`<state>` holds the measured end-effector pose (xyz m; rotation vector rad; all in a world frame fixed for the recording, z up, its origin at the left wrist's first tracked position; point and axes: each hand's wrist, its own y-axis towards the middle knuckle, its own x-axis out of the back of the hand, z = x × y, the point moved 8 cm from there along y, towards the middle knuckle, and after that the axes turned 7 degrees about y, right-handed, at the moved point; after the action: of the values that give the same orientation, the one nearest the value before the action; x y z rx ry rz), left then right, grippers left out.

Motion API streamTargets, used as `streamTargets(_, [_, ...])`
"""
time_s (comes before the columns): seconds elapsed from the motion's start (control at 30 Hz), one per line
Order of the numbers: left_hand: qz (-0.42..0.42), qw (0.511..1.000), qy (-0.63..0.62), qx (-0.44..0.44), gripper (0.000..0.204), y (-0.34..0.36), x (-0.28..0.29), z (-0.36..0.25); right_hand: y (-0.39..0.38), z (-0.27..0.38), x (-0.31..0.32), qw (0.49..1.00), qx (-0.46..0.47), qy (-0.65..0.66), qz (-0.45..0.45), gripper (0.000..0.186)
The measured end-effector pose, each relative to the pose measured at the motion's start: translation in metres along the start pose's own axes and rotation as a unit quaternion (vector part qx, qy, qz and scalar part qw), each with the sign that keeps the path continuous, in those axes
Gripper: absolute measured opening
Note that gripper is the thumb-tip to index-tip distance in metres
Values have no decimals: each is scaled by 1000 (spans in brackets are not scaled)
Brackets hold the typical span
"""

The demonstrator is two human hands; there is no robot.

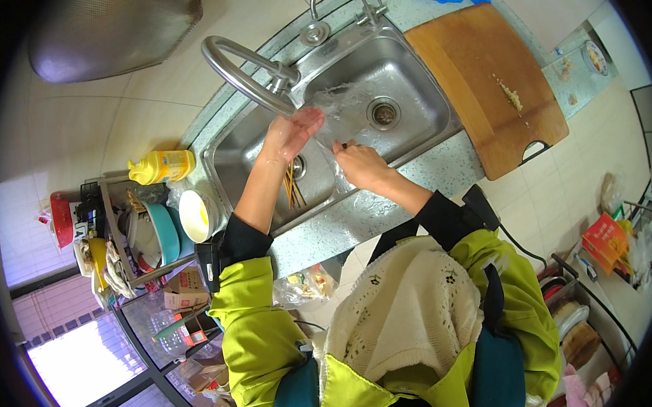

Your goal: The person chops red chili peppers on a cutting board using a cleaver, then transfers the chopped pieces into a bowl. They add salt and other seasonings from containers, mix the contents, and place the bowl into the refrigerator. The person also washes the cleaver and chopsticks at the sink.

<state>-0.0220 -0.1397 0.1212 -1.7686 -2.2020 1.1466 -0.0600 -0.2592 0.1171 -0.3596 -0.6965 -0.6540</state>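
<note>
My left hand point(294, 134) is open beneath the end of the curved steel faucet point(244, 80), palm up and wet. Water splashes off it into the right basin point(416, 90) of the double sink. Beside it, my right hand point(361, 164) is closed around a dark handle, apparently that of a knife point(326, 139), whose blade is hard to make out against the splashing water. Several wooden chopsticks point(293, 189) lie in the left basin point(229, 160), partly hidden by my left forearm.
Right of the sink lies a wooden cutting board point(473, 73) with chopped pale bits point(509, 94) on it. At the left stand a yellow bottle point(162, 167), a white bowl point(194, 215) and a rack with a teal basin point(163, 232). A mesh strainer point(115, 34) shows at upper left.
</note>
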Motion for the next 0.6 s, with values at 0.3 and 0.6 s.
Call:
streamTargets(0.3, [-18, 999, 48, 10, 25, -14, 0, 6, -7, 15, 1, 992, 54, -108, -46, 35])
streamTargets(0.6, [-136, 956, 205, -163, 25, 15, -11, -8, -4, 12, 9, 986, 81, -130, -61, 41])
